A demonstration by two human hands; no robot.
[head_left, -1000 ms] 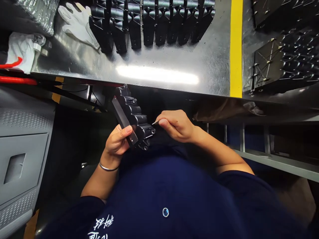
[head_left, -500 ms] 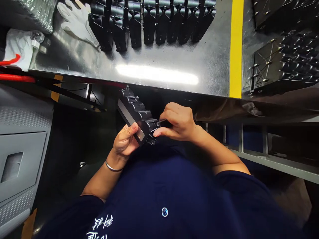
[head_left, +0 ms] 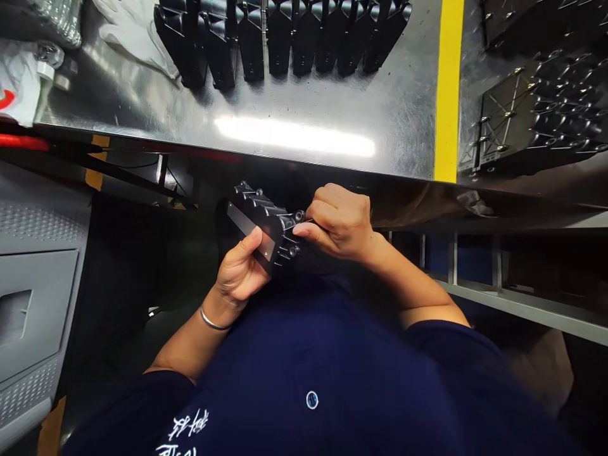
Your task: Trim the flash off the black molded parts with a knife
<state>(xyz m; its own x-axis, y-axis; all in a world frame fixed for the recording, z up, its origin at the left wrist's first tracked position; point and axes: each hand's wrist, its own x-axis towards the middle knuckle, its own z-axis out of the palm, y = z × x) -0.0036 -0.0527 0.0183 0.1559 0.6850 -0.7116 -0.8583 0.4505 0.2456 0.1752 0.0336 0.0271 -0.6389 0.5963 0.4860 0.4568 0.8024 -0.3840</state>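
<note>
- One black ribbed plastic part [head_left: 266, 225] is held just below the front edge of the steel table [head_left: 285, 152], not touching that edge.
- Left hand [head_left: 240, 269]: closed around the part from beneath, thumb lying across its flat face. One metal bangle [head_left: 211, 320] sits on the left wrist.
- Right hand [head_left: 339, 221]: nearly closed in a pinch on one thin pointed tool [head_left: 308, 221], mostly hidden by the fingers. Its tip is at the part's right end, touching or just beside it; I cannot tell which.
- Part's long axis slants across the view, its far end toward the table edge and its near end toward the right hand. The flat face points left, the ribs toward the table.
- Room: a narrow gap separates the right knuckles from the table edge. Dark open space lies below the edge on both sides of the hands, and the navy shirt [head_left: 308, 380] is close under the wrists.
- On the table: eight black ribbed parts [head_left: 280, 38] stand in one row at the far side, cut off by the frame.
- Also on the table: one white glove [head_left: 133, 35], one crumpled white cloth [head_left: 19, 82], and one yellow stripe [head_left: 449, 88].
- Past the stripe: two black trays [head_left: 532, 107] with brass-coloured screws.
- Below the table's edge: one grey cabinet [head_left: 38, 316] on the left, one grey shelf [head_left: 522, 301] on the right.
</note>
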